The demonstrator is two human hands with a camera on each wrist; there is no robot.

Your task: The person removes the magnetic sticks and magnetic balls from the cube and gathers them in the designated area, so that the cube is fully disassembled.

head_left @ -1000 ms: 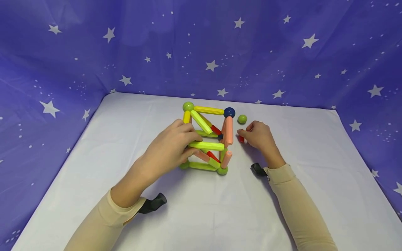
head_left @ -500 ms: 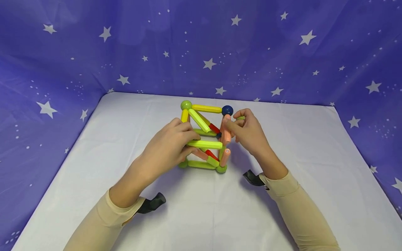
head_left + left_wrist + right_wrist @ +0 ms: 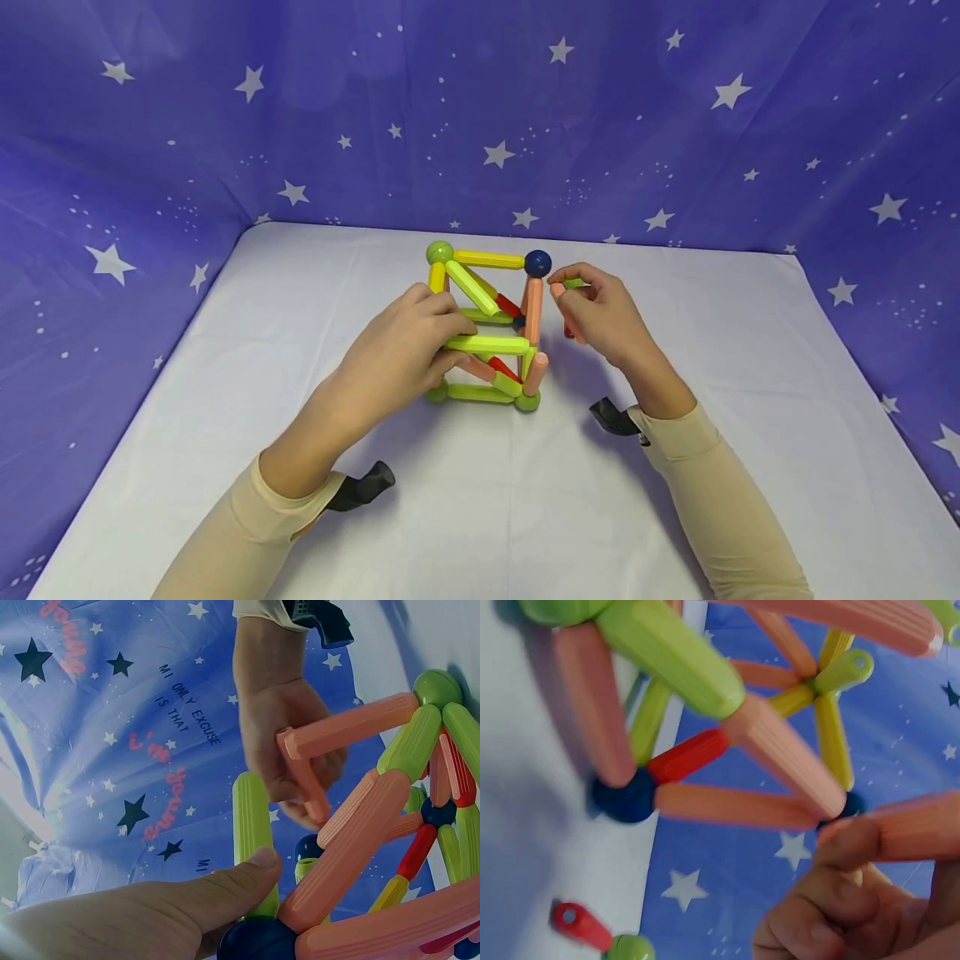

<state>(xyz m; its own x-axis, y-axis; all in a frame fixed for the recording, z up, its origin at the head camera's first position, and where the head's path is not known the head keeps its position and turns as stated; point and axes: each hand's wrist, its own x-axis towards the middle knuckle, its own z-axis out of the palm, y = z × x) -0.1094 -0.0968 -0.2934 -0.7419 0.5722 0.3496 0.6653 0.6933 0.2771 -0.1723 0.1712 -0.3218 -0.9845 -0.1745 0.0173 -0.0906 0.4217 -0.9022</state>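
Observation:
A frame of magnetic rods and balls (image 3: 480, 393) stands mid-table. My left hand (image 3: 401, 354) holds its left side. The left thumb lies against a light green rod (image 3: 252, 814) rising from a dark blue ball (image 3: 257, 941). Just right of the frame, my right hand (image 3: 603, 317) pinches a salmon-pink rod (image 3: 922, 825). That rod looks apart from the frame in the head view. Another pink rod (image 3: 536, 374) sticks up with a free end from the front right green ball (image 3: 527, 400). The left fingertips are partly hidden behind the rods.
Beside the frame, a red rod (image 3: 583, 927) and a loose green ball (image 3: 632, 949) lie on the white tabletop (image 3: 480, 517); my right hand partly covers them in the head view. A purple star-patterned cloth (image 3: 480, 108) rises behind and at both sides.
My right hand left the red rod on the table, took a pink rod at the frame's right side and drew it off to the right. My left hand keeps its hold.

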